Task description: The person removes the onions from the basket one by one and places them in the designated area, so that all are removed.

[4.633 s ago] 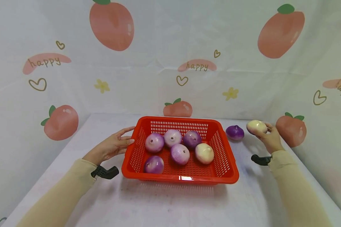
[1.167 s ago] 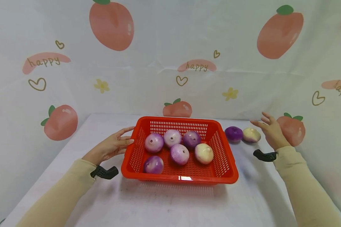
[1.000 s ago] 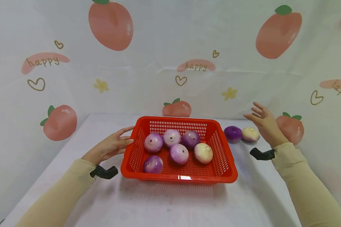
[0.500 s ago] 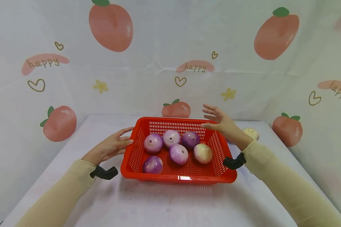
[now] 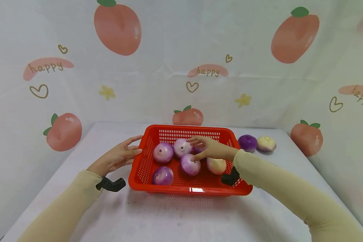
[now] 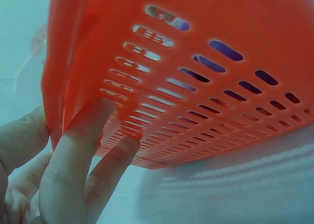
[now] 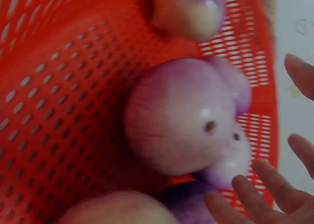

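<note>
In the head view a red plastic basket holds several purple and whitish onions. My left hand grips its left side: in the left wrist view the thumb lies at the rim and the fingers bear on the slotted wall under the lip. My right hand reaches over the basket with fingers parted and nothing in them. Below its fingertips is a pale purple onion; a dark purple onion and a cream onion are partly hidden by this hand. The right wrist view shows the purple onion apart from the fingers.
Two onions stand on the white table beyond the basket's right side, a deep purple one and a cream one, side by side. A white cloth backdrop with printed fruit closes off the back and sides.
The right hand set the cream onion down beside the deep purple one, let go, and moved left and down over the basket. My left hand has stayed at the basket's side.
</note>
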The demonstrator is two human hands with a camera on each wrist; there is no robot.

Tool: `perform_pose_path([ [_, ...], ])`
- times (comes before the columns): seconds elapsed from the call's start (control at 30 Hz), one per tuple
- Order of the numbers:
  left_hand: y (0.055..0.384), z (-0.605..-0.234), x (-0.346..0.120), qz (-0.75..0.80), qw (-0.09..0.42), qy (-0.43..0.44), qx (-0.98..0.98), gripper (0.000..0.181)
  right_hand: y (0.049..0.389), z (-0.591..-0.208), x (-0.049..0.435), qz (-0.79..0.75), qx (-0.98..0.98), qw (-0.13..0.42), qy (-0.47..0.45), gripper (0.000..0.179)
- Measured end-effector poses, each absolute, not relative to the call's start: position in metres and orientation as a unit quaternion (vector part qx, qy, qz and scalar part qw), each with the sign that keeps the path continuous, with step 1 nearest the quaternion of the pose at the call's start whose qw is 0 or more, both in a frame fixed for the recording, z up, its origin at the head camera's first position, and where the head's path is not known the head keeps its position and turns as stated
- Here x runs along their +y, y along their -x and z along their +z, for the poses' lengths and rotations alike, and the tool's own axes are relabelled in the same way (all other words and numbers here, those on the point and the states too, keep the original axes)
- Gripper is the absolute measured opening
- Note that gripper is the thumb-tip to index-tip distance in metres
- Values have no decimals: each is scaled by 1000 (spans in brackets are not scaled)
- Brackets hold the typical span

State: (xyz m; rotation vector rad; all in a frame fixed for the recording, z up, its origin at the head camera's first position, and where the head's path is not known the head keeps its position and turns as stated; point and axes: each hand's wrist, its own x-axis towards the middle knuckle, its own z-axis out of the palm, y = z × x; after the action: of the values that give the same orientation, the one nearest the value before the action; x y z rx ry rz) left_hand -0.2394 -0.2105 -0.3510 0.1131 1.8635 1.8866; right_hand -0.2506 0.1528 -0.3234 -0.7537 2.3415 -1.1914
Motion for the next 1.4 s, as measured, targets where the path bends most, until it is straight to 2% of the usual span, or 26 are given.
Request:
perform_pose_path([
  [0.2,240,-351,-210,690,239,-44,682,75,251,-336,144,-383,840,245,296,65],
  [0.37,240,-351,-209,685,239,-47,686,75,248,-339,139,-340,862,272,260,65],
  [0.6,240,-351,-209,685,240,-48,686,74,243,-343,128,-289,882,278,247,67],
  [0.9,240,-352,-208,682,238,-42,690,75,243,-339,128,-308,866,297,259,66],
  [1.13,239,-351,-209,682,237,-45,690,75,249,-310,142,-335,863,242,290,70],
  [1.4,239,-351,-210,687,238,-44,685,75,262,-258,182,-424,858,151,248,79],
])
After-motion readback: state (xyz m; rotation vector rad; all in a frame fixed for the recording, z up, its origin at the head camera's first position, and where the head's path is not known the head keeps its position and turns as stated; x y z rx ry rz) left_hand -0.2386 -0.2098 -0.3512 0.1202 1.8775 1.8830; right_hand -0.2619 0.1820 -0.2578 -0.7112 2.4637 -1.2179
